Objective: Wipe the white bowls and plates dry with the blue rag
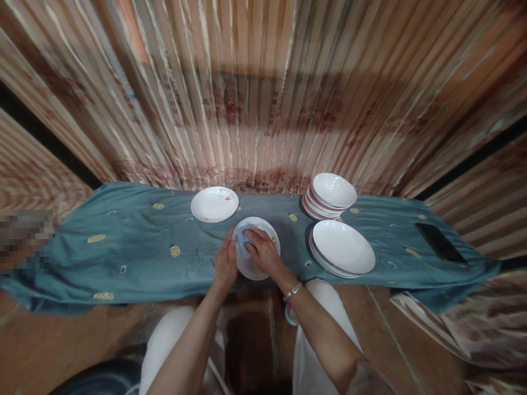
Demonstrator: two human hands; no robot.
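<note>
A white plate (pixel 257 269) with a small yellow-orange mark on its rim lies at the table's front edge, between my hands. My left hand (pixel 226 262) grips the left edge of this plate. With bent fingers, my right hand (pixel 263 249) presses a light blue cloth (pixel 244 241) against the plate's upper left face. Part of the cloth is hidden under the fingers. Farther back on the left sits another white plate (pixel 214 204) with a red floral print.
To the right stand a stack of white bowls (pixel 333 191) and, nearer, a stack of white plates (pixel 343 248). A black phone (pixel 439 242) lies at the far right on the teal tablecloth (pixel 140 263). Pleated curtains (pixel 242 109) hang behind the table.
</note>
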